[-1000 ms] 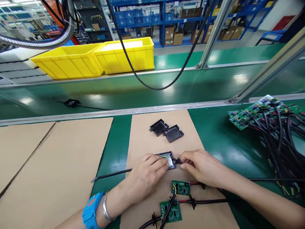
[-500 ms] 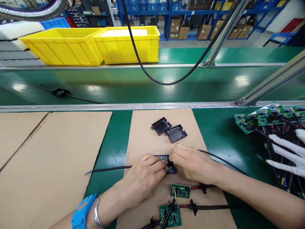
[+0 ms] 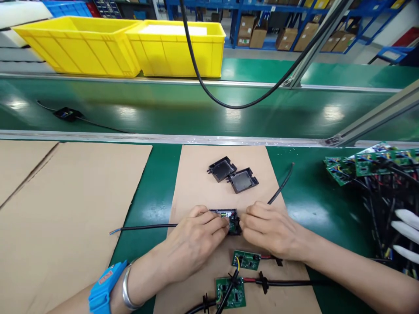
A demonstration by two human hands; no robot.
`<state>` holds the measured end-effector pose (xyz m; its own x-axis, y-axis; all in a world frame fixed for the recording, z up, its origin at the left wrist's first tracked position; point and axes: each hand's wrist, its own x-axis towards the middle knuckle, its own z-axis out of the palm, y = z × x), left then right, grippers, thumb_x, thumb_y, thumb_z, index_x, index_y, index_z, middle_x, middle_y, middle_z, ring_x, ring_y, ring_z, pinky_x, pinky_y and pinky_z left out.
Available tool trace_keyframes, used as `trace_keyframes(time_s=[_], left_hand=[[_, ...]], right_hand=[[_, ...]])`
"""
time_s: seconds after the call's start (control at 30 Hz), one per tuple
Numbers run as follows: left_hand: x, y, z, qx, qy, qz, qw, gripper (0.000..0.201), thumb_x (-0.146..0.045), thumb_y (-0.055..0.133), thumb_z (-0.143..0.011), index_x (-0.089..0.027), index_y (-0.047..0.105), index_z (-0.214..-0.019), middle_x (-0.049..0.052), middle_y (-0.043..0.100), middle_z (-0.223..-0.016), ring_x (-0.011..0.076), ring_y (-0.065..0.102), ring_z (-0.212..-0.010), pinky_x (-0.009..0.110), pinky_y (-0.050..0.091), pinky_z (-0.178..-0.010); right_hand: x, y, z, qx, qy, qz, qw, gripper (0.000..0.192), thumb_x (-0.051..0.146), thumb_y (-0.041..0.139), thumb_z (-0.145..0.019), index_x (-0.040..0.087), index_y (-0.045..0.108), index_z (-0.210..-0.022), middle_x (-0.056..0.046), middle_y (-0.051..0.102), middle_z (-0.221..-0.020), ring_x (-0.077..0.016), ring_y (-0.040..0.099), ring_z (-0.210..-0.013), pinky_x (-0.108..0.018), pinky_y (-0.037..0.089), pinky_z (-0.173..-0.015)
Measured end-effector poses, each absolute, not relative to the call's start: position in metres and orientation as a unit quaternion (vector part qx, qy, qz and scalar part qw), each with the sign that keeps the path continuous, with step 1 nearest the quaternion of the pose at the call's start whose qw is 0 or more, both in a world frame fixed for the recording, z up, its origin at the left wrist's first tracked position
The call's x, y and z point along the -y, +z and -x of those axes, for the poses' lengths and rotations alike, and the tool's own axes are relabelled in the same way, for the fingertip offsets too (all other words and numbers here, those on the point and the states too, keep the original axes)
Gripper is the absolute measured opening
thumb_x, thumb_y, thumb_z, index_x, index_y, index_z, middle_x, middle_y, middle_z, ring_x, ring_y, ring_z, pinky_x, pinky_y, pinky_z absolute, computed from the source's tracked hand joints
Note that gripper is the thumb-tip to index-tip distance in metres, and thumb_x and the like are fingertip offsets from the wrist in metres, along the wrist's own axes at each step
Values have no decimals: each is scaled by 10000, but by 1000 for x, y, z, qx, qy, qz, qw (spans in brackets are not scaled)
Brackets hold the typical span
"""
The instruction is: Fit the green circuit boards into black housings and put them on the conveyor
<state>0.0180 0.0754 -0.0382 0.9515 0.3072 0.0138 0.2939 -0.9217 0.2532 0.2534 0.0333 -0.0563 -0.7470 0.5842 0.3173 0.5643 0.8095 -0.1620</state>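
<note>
Lower centre of frame, on cardboard over the bench (image 3: 153,192): left hand (image 3: 193,244) pinching the small black housing (image 3: 229,218) by its rim; right hand (image 3: 271,229) gripping its cable end; probably light, stiff-shelled, board inside fragile; best held by edges.

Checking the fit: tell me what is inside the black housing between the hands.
Inside the black housing, a green circuit board shows. Left hand and right hand fingers cover both ends, hiding the rest.

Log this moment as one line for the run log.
left hand: pinching black housing | right hand: gripping housing's right end | spare circuit boards near wrists | two empty black covers behind on cardboard sheet
</note>
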Motion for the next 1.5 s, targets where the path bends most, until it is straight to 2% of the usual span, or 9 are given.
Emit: trace_keyframes(time_s=[0.1,0.33,0.53,0.7,0.87,1.0,1.2,1.37,1.5], left_hand=[[-75,-41,-17,-158,35,-980,119,287,-120,442,-904,-155,565,-1161,52,619,-1187,199,560,-993,386,356,-911],[-76,-43,-15,-145,33,-983,108,286,-128,400,-929,-148,557,-1168,46,610,-1200,181,556,-995,377,342,-920],[-73,-39,-20,-161,17,-984,80,489,-119,420,-853,-77,428,-1340,125,497,-1325,229,502,-1100,387,345,-956],[-67,-36,-31,-159,-37,-986,35,397,-186,423,-845,-57,542,-1200,139,550,-1226,235,530,-900,408,424,-851],[-68,-44,-25,-183,21,-978,100,625,-116,495,-717,-52,422,-1335,143,479,-1306,254,455,-1140,386,373,-996],[-70,-47,-19,-203,56,-970,119,596,-70,484,-728,-61,431,-1321,130,453,-1331,235,414,-1191,365,305,-1073],[-68,-43,-23,-197,41,-975,96,555,-95,485,-741,-71,462,-1295,136,464,-1310,246,440,-1146,385,358,-1006],[-61,-46,-23,-190,7,-982,-7,409,-148,448,-838,-66,527,-1230,104,527,-1273,232,489,-1045,411,370,-918],[-55,-48,-24,-191,4,-980,-63,330,-153,411,-899,-65,577,-1171,86,569,-1221,241,487,-1036,403,354,-919]], right_hand=[[-36,-61,-255,937,35,285,200,237,88,421,-955,154,561,-775,-46,547,-802,-177,432,-775,-319,348,-687],[-42,-66,-267,891,210,359,182,317,-8,306,-906,149,502,-713,-51,492,-759,-169,379,-718,-296,332,-625],[-42,-61,-254,913,151,350,146,307,45,330,-953,163,486,-717,-34,489,-752,-171,368,-709,-307,310,-626],[-39,-61,-252,902,146,389,114,184,32,444,-888,170,508,-785,-35,495,-812,-179,420,-767,-293,344,-646],[-33,-62,-262,880,172,427,120,281,-57,378,-791,160,545,-851,-55,513,-865,-184,473,-811,-280,394,-640],[-27,-64,-264,865,177,442,157,291,4,358,-860,150,593,-951,-82,546,-897,-203,506,-872,-312,447,-733],[-26,-65,-256,834,201,470,210,186,159,414,-934,131,592,-979,-83,562,-890,-213,509,-869,-356,445,-788],[-27,-60,-254,841,201,478,157,193,46,400,-848,152,558,-819,-58,520,-831,-194,489,-809,-317,412,-690],[-27,-56,-253,845,179,491,114,215,6,400,-775,167,542,-786,-53,507,-829,-193,477,-782,-314,382,-648]])
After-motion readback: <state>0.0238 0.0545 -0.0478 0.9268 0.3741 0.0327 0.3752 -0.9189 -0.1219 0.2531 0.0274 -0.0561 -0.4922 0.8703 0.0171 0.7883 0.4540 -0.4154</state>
